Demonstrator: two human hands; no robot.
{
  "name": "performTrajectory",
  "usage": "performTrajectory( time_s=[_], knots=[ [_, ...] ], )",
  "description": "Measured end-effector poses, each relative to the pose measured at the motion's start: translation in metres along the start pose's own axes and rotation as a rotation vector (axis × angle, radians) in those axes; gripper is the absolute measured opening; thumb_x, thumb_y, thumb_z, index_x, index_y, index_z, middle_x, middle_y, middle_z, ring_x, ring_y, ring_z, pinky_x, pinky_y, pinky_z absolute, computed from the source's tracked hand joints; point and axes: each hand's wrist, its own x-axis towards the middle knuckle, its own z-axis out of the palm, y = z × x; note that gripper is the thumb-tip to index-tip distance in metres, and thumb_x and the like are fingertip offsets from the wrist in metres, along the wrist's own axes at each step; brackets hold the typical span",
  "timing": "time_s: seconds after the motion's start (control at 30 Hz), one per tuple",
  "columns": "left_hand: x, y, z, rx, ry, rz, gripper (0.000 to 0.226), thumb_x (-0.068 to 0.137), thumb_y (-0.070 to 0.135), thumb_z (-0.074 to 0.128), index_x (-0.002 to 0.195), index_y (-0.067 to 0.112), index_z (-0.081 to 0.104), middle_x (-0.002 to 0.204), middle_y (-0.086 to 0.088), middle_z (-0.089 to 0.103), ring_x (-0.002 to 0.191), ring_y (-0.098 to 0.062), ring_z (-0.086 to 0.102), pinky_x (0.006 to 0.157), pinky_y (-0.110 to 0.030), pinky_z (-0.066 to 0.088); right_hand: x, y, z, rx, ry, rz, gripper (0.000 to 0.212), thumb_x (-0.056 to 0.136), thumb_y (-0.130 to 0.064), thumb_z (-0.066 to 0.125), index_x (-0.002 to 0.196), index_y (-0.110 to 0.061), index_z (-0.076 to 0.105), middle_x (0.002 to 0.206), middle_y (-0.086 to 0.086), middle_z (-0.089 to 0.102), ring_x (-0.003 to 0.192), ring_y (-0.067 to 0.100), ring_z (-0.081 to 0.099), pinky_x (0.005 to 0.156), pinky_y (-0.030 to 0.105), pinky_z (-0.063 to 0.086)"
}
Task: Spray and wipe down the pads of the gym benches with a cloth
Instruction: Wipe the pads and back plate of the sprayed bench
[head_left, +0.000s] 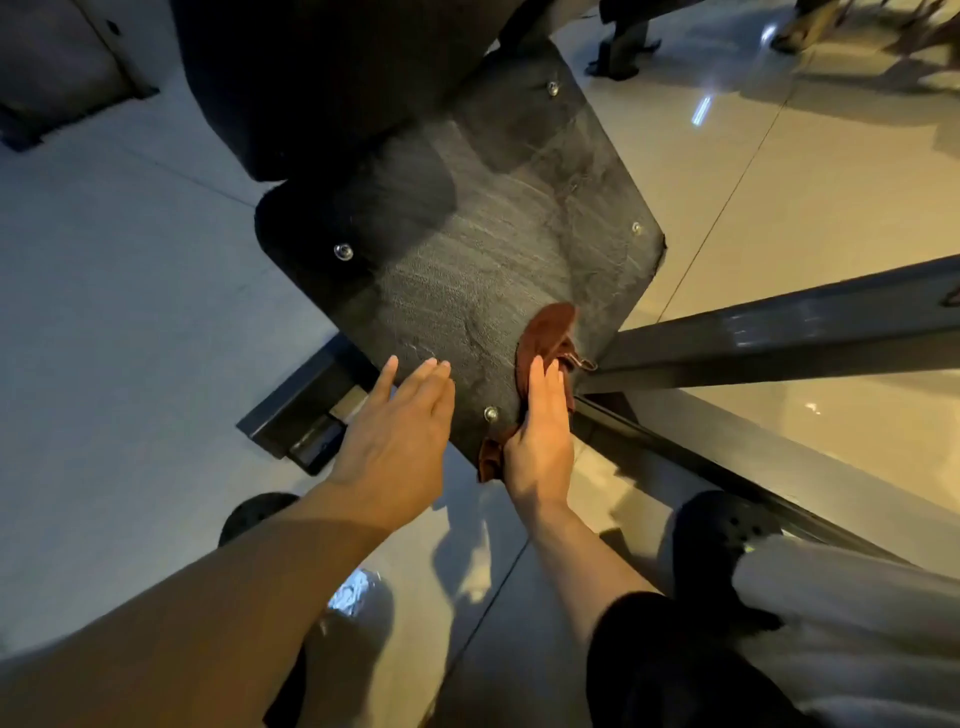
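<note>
- A black bench pad (467, 249) with streaks on its surface lay ahead of both hands; wiping seemed under way.
- The right hand (540, 441), fingers straight, pressed a brown cloth (545, 332) onto the pad's near corner.
- The left hand (400, 441) hovered beside it, fingers straight and together.
- Next likely: sweeping the cloth forward across unwiped areas.

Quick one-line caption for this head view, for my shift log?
Right hand presses a brown cloth flat on the black bench pad; open left hand rests at its edge.
</note>
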Motion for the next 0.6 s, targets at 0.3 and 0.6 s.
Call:
performTrajectory(
  time_s=[0.3, 0.6],
  knots=[
    [0.011, 0.017, -0.019, -1.039, 0.105, -0.325, 0.042, 0.097, 0.021, 0.057, 0.138, 0.010, 0.052, 0.120, -0.011, 0.064, 0.110, -0.022, 0.059, 0.100, -0.033, 0.044, -0.011, -0.059, -0.046, 0.163, -0.118, -0.032, 0.057, 0.096, 0.007, 0.043, 0.148, -0.018, 0.040, 0.152, 0.002, 0.041, 0.139, 0.011, 0.036, 0.110, 0.012, 0.022],
    [-0.005, 0.013, -0.054, -1.806, 0.173, -0.680, 0.023, 0.096, 0.001, 0.055, 0.119, 0.000, 0.050, 0.109, -0.013, 0.063, 0.094, -0.018, 0.059, 0.064, -0.015, 0.049, -0.019, -0.118, -0.103, 0.670, -0.480, 0.125, 0.067, 0.086, 0.017, 0.049, 0.146, -0.014, 0.042, 0.144, 0.003, 0.050, 0.131, 0.014, 0.048, 0.095, 0.020, 0.048]
  ],
)
